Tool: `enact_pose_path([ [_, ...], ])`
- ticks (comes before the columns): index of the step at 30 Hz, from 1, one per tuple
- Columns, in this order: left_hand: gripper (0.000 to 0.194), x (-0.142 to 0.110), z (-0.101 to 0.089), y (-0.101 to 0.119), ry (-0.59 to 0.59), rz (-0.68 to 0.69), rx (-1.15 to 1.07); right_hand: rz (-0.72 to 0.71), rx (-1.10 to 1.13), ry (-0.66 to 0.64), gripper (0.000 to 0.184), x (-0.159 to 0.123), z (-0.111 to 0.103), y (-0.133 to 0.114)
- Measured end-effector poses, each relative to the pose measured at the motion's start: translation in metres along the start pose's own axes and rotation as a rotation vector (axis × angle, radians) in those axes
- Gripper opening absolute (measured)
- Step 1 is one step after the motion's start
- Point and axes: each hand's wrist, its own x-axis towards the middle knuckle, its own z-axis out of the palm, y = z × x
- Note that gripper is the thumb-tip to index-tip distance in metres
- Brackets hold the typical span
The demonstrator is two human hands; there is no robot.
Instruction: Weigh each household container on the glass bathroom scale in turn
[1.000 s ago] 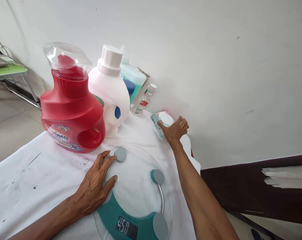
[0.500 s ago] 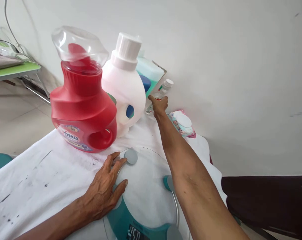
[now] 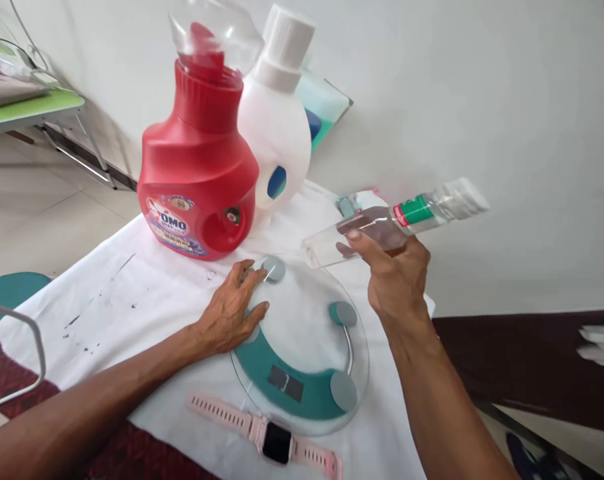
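My right hand (image 3: pixel 399 270) grips a clear bottle (image 3: pixel 367 227) round its middle. Tilted on its side, the bottle has a green and red neck label and a pale cap pointing right. It hangs over the far right rim of a round glass bathroom scale (image 3: pixel 302 393). My left hand (image 3: pixel 235 303) rests on the scale's left edge, its fingers spread beside a grey round pad. The scale has a teal curved band and a small dark display. Just in front of it lies a pink-strapped smartwatch (image 3: pixel 276 441).
A red OMO detergent bottle (image 3: pixel 197 167) stands behind my left hand. Beside it are a white jug (image 3: pixel 275 127) and a container of green liquid (image 3: pixel 327 103) by the wall. A packet of wipes (image 3: pixel 349 205) is partly hidden behind the clear bottle. White cloth (image 3: pixel 97 300) covers the table.
My right hand has lifted the clear bottle from beside the wall and brought it nearer, to the right. My left hand stays on the scale. The view has shifted, showing the watch.
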Motion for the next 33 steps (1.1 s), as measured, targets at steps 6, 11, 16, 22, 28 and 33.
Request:
enact_pose_path([
  [6,0.049,0.001,-0.002,-0.003,-0.02,0.025,0.063,0.072,-0.169,-0.122,0.037,-0.108,-0.034,-0.043],
  [11,0.049,0.002,-0.003,-0.005,-0.02,0.036,0.087,0.131,-0.167,-0.133,0.038,-0.138,-0.025,-0.041],
  [16,0.05,0.002,-0.002,-0.009,-0.02,0.055,0.088,0.154,-0.072,-0.165,0.061,-0.146,-0.02,-0.031],
  [22,0.05,0.001,-0.002,-0.01,-0.024,0.049,0.095,0.039,0.09,0.024,0.066,-0.168,-0.04,-0.001],
  [28,0.051,0.002,-0.005,-0.007,-0.048,0.051,0.115,0.11,-0.048,0.531,0.062,-0.185,-0.063,0.043],
  [33,0.054,0.003,-0.007,-0.006,-0.062,0.045,0.125,0.286,-0.008,0.49,0.064,-0.185,-0.065,0.063],
])
